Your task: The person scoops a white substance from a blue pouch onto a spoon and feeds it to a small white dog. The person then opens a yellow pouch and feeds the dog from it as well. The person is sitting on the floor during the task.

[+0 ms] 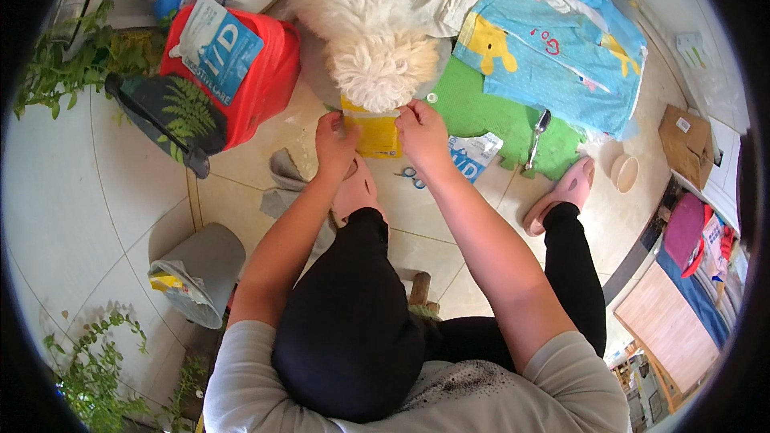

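A flat yellow pouch point(378, 138) is held upright between my two hands in front of a fluffy white dog point(377, 72). My left hand point(334, 143) is closed on the pouch's left edge. At its right edge, near the top, the fingers of my right hand point(420, 132) pinch it. The dog's head hangs over the pouch's upper edge and covers part of it. Below my right hand lie blue-handled scissors point(414, 179), beside a cut-off piece of a blue and white bag point(476, 152). A small white cap point(432, 98) sits just beyond that hand.
A red bin point(277, 72) with a blue and white bag point(220, 52) stands left of the dog. Rightward, a metal scoop point(538, 140) rests on a green mat point(461, 96) under blue cloth point(553, 56). A bowl point(625, 173) and cardboard box point(686, 143) lie farther right; a grey wastebasket point(212, 261) stands near left.
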Action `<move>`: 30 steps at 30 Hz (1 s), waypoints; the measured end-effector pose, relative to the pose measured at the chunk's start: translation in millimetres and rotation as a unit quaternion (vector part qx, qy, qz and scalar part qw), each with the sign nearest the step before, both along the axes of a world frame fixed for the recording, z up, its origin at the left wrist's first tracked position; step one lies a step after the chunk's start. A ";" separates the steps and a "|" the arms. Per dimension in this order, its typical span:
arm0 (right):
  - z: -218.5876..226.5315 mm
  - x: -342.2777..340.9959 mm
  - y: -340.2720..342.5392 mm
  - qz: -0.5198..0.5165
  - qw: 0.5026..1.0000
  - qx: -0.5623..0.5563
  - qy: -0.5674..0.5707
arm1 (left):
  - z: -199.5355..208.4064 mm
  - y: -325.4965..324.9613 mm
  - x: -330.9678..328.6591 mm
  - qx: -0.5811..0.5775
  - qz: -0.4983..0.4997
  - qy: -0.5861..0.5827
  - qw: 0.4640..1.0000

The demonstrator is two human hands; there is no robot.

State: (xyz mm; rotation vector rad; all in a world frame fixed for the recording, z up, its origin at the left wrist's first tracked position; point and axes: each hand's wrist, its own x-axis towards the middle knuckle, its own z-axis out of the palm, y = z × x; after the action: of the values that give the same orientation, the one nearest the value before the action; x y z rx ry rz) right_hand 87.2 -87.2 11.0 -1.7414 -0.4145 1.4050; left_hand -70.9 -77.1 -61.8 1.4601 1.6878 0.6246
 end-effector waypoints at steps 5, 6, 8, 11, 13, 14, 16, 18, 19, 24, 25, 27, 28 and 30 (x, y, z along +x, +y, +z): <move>6.5 1.3 -0.5 0.012 1.000 -0.002 -0.014 | 3.6 11.6 11.0 -0.098 0.002 0.005 0.995; 5.0 1.8 -0.7 0.009 0.999 0.000 -0.031 | 5.1 13.7 11.9 -0.107 -0.005 0.014 0.994; 3.7 4.3 -1.9 0.009 0.999 -0.008 -0.044 | 5.2 16.3 12.3 -0.119 -0.023 0.029 0.992; 7.6 6.1 -0.6 0.024 0.999 -0.024 -0.037 | 1.0 17.8 4.8 -0.132 -0.036 0.033 0.990; 9.5 7.3 -2.0 0.038 0.998 -0.022 -0.045 | -0.7 17.5 4.3 -0.150 -0.025 0.007 0.988; 8.5 6.1 -3.0 0.031 0.998 -0.001 -0.057 | -1.2 17.2 3.8 -0.152 -0.025 0.006 0.988; 4.4 3.6 -5.3 0.017 0.996 0.039 -0.085 | -1.1 17.2 6.2 -0.157 -0.029 0.003 0.987; 1.9 1.0 -5.1 0.009 0.993 0.056 -0.099 | -4.9 16.3 4.3 -0.154 -0.031 0.005 0.988; 1.5 0.2 -4.6 0.006 0.992 0.064 -0.106 | -7.2 15.7 2.5 -0.153 -0.031 0.007 0.988; 9.3 5.6 -2.9 0.042 0.995 0.008 -0.095 | -6.1 14.7 2.9 -0.144 -0.029 -0.020 0.989; 8.8 5.8 -3.3 0.042 0.995 0.007 -0.095 | -4.9 14.9 3.8 -0.145 -0.029 -0.025 0.989; 3.6 3.3 -4.8 0.016 0.995 0.039 -0.087 | -3.1 14.7 4.8 -0.133 -0.032 -0.013 0.991; 1.5 2.9 -5.2 0.003 0.995 0.055 -0.083 | -2.4 14.2 5.2 -0.127 -0.033 -0.008 0.991; 0.8 7.8 -3.8 0.034 0.994 0.031 -0.101 | -0.4 9.9 3.7 -0.048 -0.015 0.035 0.998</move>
State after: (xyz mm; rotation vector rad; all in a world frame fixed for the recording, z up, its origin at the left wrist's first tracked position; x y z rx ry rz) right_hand 95.0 -90.9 11.8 -1.8400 -0.6255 1.2537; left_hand -67.1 -67.2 -62.2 1.4505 1.7226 0.4744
